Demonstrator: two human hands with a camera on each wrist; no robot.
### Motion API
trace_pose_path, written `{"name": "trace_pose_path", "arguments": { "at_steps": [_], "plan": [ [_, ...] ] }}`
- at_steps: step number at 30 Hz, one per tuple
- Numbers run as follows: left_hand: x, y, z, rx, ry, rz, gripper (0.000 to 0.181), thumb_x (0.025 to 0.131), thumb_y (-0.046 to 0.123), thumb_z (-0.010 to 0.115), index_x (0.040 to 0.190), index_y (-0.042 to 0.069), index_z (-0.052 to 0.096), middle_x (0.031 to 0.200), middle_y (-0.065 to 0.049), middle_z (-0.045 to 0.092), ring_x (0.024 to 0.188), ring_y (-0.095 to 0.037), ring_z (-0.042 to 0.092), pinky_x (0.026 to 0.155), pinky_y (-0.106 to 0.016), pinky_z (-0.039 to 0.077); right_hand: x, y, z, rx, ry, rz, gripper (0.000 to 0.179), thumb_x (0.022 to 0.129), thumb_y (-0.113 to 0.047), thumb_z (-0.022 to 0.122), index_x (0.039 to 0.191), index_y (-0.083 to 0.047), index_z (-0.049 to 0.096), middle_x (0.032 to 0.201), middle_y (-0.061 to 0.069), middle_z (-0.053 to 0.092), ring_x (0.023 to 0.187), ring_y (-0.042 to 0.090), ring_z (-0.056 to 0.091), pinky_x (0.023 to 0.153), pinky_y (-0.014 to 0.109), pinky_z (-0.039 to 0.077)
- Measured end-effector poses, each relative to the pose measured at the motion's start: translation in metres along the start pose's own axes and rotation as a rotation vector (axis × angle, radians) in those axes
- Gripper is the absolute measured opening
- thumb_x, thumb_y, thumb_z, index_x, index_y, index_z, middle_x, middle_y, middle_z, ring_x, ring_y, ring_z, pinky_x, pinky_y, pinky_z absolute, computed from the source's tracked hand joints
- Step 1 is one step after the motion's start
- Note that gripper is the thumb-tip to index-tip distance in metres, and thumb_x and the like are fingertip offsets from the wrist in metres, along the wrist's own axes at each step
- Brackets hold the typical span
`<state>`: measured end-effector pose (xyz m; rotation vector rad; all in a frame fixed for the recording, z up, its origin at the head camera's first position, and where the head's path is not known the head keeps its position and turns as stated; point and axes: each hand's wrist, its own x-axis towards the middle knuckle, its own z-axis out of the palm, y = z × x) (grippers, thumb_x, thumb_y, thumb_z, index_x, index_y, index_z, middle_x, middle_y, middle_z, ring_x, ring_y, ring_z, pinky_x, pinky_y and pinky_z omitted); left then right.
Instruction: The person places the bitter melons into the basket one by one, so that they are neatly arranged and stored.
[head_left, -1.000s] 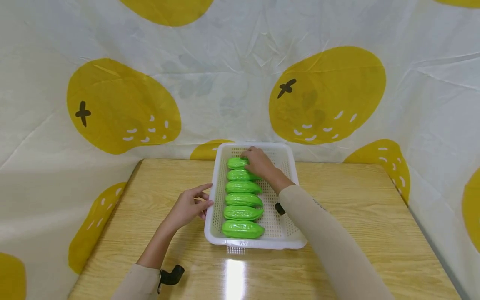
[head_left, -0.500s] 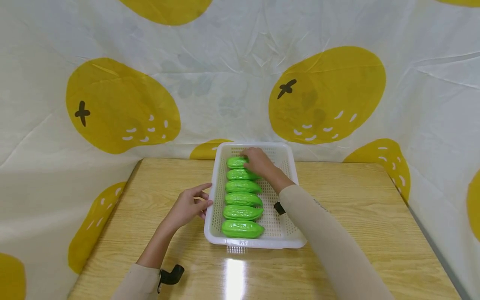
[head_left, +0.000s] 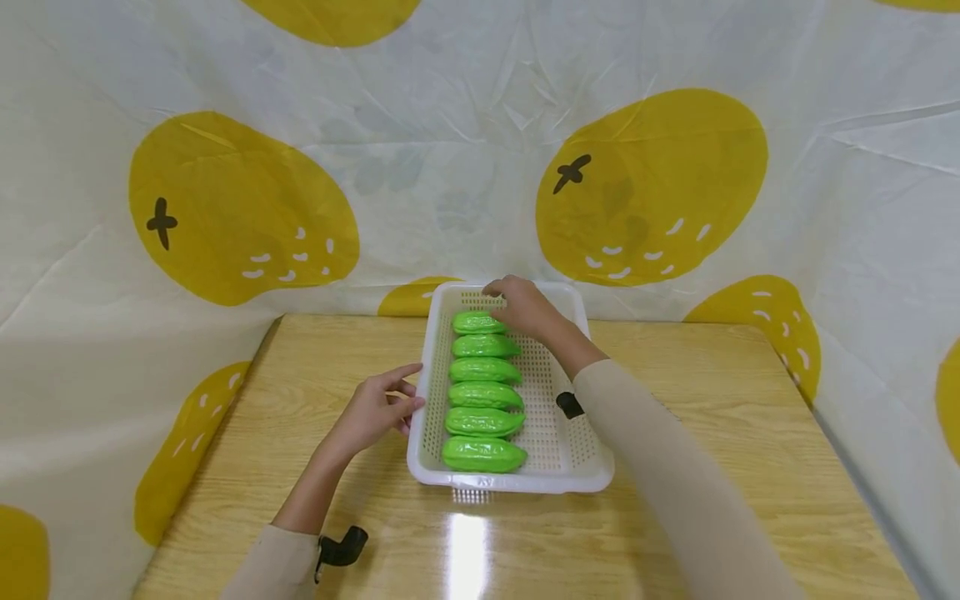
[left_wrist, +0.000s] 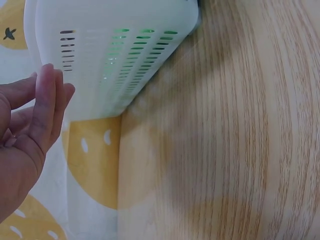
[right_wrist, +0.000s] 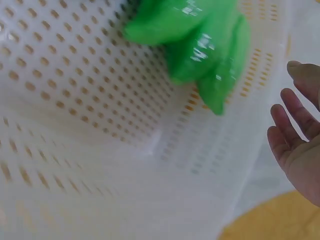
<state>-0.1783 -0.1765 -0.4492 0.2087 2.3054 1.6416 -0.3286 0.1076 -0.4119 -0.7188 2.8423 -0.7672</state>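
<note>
Several glossy green bitter melons (head_left: 483,454) lie crosswise in one column along the left side of a white plastic basket (head_left: 510,482). My right hand (head_left: 525,307) is just above the farthest bitter melon (head_left: 469,322), holding nothing and covering its right end in the head view. In the right wrist view that hand (right_wrist: 300,125) has its fingers spread, apart from the melons (right_wrist: 200,50). My left hand (head_left: 375,410) is at the basket's left rim, thumb and index fingertip right at it. The left wrist view shows its fingers (left_wrist: 46,95) fairly straight beside the slotted wall (left_wrist: 100,30).
The basket stands at the back middle of a wooden table (head_left: 712,467). Behind it hangs a white cloth (head_left: 450,208) printed with yellow fruit. Perforated basket floor (head_left: 542,400) shows to the right of the melons. Both wrists carry small black mounts (head_left: 343,547).
My right hand has let go of the farthest bitter melon and lifted slightly up and away to the right. My left hand and the row of melons have stayed put.
</note>
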Motion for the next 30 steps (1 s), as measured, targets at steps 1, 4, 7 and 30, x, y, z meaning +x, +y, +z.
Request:
{"name": "trace_pose_path", "arguments": {
  "at_steps": [1, 4, 7, 30],
  "plan": [
    [0.0, 0.0, 0.0, 0.005, -0.001, 0.008, 0.06, 0.098, 0.003, 0.069, 0.154, 0.006, 0.048, 0.111, -0.023, 0.065, 0.074, -0.02, 0.071, 0.069, -0.059, 0.064, -0.001, -0.001, -0.005, 0.006, 0.007, -0.004, 0.044, 0.099, -0.012, 0.07, 0.141, -0.003, 0.06, 0.136, 0.018, 0.062, 0.127, 0.035, 0.058, 0.108, 0.048, 0.052],
    [0.0, -0.001, -0.002, 0.026, -0.003, 0.031, 0.059, 0.098, 0.004, 0.069, 0.153, 0.004, 0.048, 0.112, -0.024, 0.065, 0.073, -0.02, 0.071, 0.067, -0.056, 0.065, -0.006, -0.003, -0.019, 0.024, 0.029, -0.026, 0.044, 0.099, -0.012, 0.07, 0.141, -0.002, 0.061, 0.137, 0.018, 0.062, 0.128, 0.037, 0.058, 0.107, 0.049, 0.052],
    [0.0, -0.001, -0.002, 0.042, -0.004, 0.044, 0.058, 0.099, 0.007, 0.069, 0.153, 0.004, 0.048, 0.113, -0.024, 0.065, 0.072, -0.02, 0.07, 0.066, -0.055, 0.065, -0.014, -0.006, -0.034, 0.045, 0.056, -0.041, 0.043, 0.1, -0.014, 0.069, 0.141, -0.003, 0.061, 0.139, 0.018, 0.061, 0.128, 0.039, 0.057, 0.107, 0.05, 0.052],
    [-0.023, 0.045, -0.035, 0.79, 0.34, 0.363, 0.06, 0.103, 0.026, 0.066, 0.154, 0.003, 0.045, 0.149, -0.025, 0.05, 0.133, -0.045, 0.054, 0.102, -0.062, 0.054, -0.152, 0.025, -0.102, -0.088, 0.445, -0.022, 0.036, 0.101, -0.01, 0.066, 0.136, -0.004, 0.063, 0.141, 0.021, 0.056, 0.131, 0.045, 0.051, 0.107, 0.065, 0.046]
  ]
}}
